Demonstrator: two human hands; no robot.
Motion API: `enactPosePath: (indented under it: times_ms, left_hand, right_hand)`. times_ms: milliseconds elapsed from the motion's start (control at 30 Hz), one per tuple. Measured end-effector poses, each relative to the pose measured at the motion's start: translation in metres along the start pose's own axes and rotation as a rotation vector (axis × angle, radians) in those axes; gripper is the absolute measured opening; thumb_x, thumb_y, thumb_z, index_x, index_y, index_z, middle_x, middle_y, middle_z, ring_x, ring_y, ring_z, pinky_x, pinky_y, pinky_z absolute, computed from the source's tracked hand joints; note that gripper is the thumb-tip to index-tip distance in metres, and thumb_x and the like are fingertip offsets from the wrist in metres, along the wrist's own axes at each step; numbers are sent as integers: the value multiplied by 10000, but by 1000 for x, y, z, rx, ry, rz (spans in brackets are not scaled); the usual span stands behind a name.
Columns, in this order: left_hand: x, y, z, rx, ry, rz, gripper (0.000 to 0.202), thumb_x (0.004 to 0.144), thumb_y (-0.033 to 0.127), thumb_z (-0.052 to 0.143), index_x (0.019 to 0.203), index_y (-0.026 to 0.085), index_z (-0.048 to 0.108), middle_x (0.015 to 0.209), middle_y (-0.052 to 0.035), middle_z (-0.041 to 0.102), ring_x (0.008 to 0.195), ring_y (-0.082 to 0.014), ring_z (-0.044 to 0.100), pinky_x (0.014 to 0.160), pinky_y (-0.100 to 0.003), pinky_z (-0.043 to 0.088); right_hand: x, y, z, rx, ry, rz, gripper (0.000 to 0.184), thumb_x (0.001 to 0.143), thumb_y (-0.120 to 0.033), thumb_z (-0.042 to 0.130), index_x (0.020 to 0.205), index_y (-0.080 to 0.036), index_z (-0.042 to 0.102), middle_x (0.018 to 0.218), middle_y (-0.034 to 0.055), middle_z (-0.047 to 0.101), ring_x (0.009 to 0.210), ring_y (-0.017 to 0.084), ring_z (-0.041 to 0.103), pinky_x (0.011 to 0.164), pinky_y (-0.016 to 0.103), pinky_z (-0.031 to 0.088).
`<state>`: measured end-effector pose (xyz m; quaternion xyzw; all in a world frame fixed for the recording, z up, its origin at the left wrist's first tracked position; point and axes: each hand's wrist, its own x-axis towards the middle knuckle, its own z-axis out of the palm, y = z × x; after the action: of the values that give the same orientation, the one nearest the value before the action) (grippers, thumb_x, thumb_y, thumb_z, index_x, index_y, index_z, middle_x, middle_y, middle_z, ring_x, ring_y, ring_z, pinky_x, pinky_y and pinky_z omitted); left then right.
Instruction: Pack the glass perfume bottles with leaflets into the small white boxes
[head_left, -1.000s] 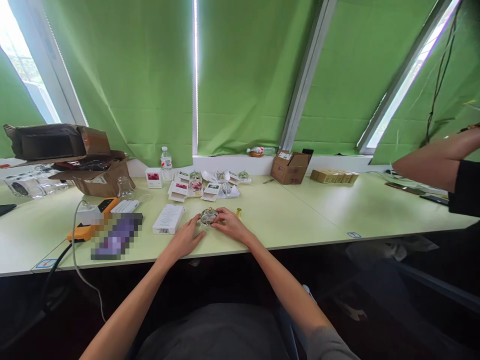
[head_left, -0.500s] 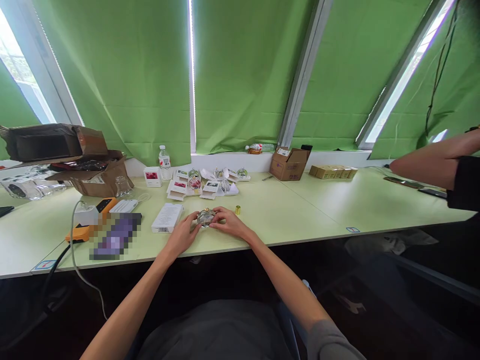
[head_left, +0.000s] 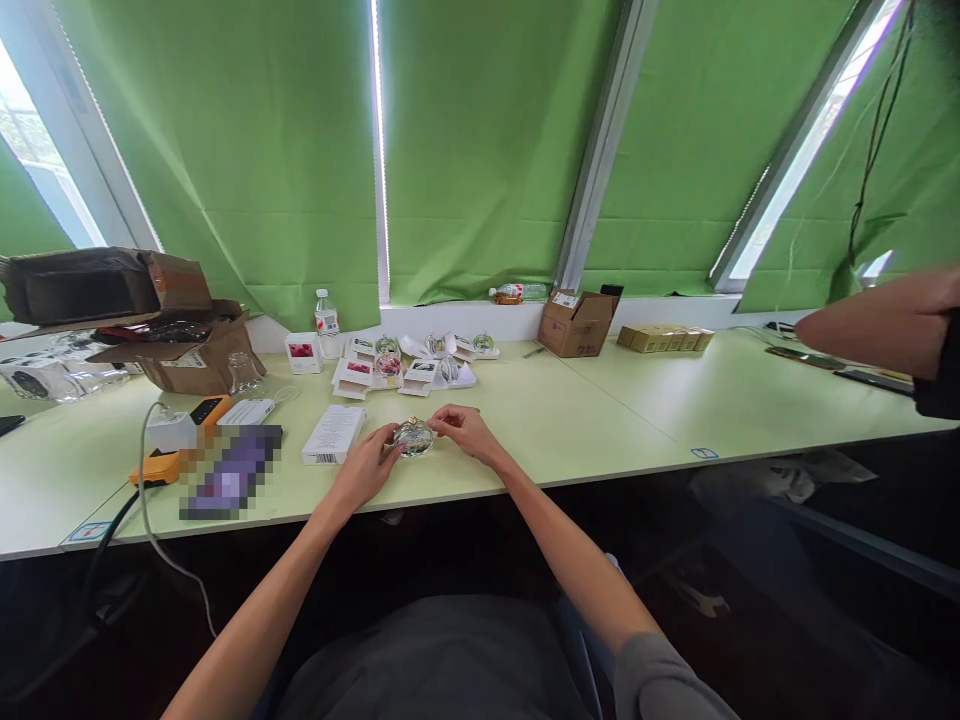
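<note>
A round clear glass perfume bottle (head_left: 414, 438) with a gold neck stands at the table's front edge. My left hand (head_left: 366, 465) grips it from the left, thumb in front and fingers at its side. At the bottle's upper right is my right hand (head_left: 471, 436), fingertips pinched together; I cannot tell whether they touch the glass or hold something small. The small gold cap is mostly hidden behind that hand. To the left lies a white box (head_left: 334, 435) with a barcode.
Behind are several opened white boxes (head_left: 420, 375) with round bottles. Cartons (head_left: 191, 362), a power strip (head_left: 154, 468) and a blurred phone (head_left: 232, 475) lie left. A brown carton (head_left: 576, 325) and yellow boxes (head_left: 664, 340) stand right. Another person's arm (head_left: 881, 318) reaches in at right.
My right hand has shifted up from the bottle's lower right side to its upper right, baring more of the glass and covering most of the gold cap. My left hand keeps its hold.
</note>
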<state>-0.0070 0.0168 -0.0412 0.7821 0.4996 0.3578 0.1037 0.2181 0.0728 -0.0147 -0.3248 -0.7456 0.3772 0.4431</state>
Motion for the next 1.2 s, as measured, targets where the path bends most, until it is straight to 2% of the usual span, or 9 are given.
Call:
enactPosePath:
  times_ms: [133,467,967,1200]
  left_hand:
    - [0,5,-2,-4,-10,3,395,944,395,430,1295,227,493,1201,-86,632,1061,-252,617,903,-391,491]
    - [0,7,-2,18,-15,28,387,945,413,436,1285,240,505,1165,-62,656,1033,-236,634,883,-359,495]
    - [-1,13,-3,25,-16,36,402,934,403,450,1289,227,516,1176,-67,661,1005,-237,646,866,-364,504]
    - [-2,13,-4,16,-5,40,374,940,369,459,1279,220,515,1172,-66,663,984,-218,650,855,-346,496]
  right_hand:
    - [2,5,1,14,21,19,373,775,-520,647,846,-158,705,757,34,669,643,135,586,616,268,504]
    - [4,9,6,-45,200,-50,285,791,-437,644,897,-179,707,862,53,712,773,174,649,731,307,518]
    - [-1,-15,35,174,333,-55,288,781,-428,678,912,-172,702,891,75,726,842,212,683,799,330,543]
    - [-1,-10,43,290,334,-27,250,752,-396,711,859,-170,717,837,71,728,807,210,681,782,331,535]
